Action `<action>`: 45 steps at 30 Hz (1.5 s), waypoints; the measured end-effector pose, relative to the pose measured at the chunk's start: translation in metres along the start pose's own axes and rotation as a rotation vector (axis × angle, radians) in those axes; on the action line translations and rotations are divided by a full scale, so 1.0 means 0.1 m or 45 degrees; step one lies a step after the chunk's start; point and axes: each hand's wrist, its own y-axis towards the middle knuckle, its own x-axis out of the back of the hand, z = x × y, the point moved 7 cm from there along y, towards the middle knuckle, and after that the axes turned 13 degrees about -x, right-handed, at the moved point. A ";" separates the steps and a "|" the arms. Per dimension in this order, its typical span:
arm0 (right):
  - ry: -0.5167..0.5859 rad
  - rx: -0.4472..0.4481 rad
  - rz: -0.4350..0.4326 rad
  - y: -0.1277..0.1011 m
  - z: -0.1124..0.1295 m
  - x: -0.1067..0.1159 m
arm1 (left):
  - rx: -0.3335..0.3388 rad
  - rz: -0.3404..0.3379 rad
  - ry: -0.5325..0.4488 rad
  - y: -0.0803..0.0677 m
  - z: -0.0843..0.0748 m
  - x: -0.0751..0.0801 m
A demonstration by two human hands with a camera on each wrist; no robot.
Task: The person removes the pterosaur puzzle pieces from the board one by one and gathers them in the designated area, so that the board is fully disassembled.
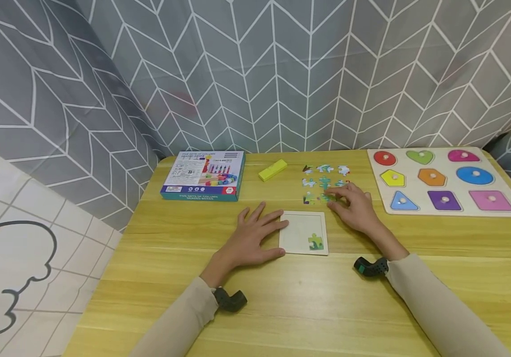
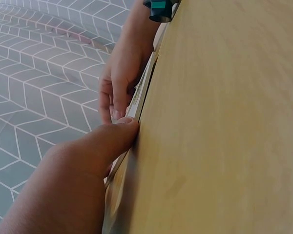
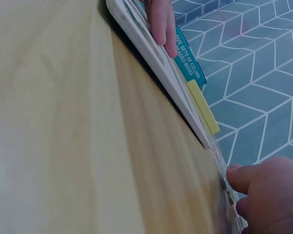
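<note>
Hands at a puzzle tray (image 1: 303, 218) on the table (image 1: 309, 302).
Left hand (image 1: 251, 238) flat, fingers spread, steadying the tray's left edge; right hand (image 1: 354, 207) fingertips curled onto loose pieces (image 1: 324, 183) just beyond the tray.

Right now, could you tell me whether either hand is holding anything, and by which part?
Neither lifts anything. The left hand rests flat against the puzzle tray's left edge; the right hand's fingertips touch the loose puzzle pieces.

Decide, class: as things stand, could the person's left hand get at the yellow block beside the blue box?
Probably yes. The left hand rests at the puzzle tray, and bare table lies between it and the yellow block.
</note>
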 end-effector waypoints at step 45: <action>0.022 0.358 0.388 -0.62 0.39 -0.21 | -0.010 -0.021 0.012 0.00 0.02 -0.01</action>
